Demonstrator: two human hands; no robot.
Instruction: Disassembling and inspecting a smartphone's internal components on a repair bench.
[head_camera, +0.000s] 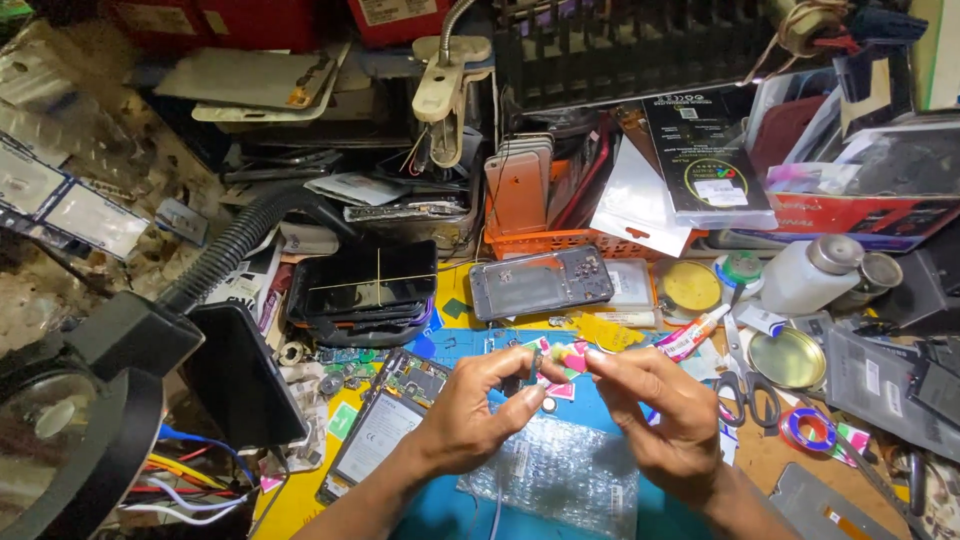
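My left hand (478, 408) and my right hand (658, 408) meet above a blue work mat (440, 510), fingertips almost touching. Between them I pinch a very small part (556, 362), dark on the left side and pale with a pink edge on the right; its exact kind is too small to tell. Under my hands lies a sheet of bubble wrap (560, 475). To the left of my left hand lies an opened phone (385, 420) with its circuit board showing. Beyond my hands rests a grey phone back frame (540, 282).
A stack of dark phones (365, 285) sits left of the frame. A magnifier lamp (75, 420) with a black flexible arm fills the left foreground. Scissors (745, 385), a glue tube (690, 335), a white bottle (808, 275), a round metal lid (787, 357) and tape rolls crowd the right. An orange basket (560, 240) holds phones behind.
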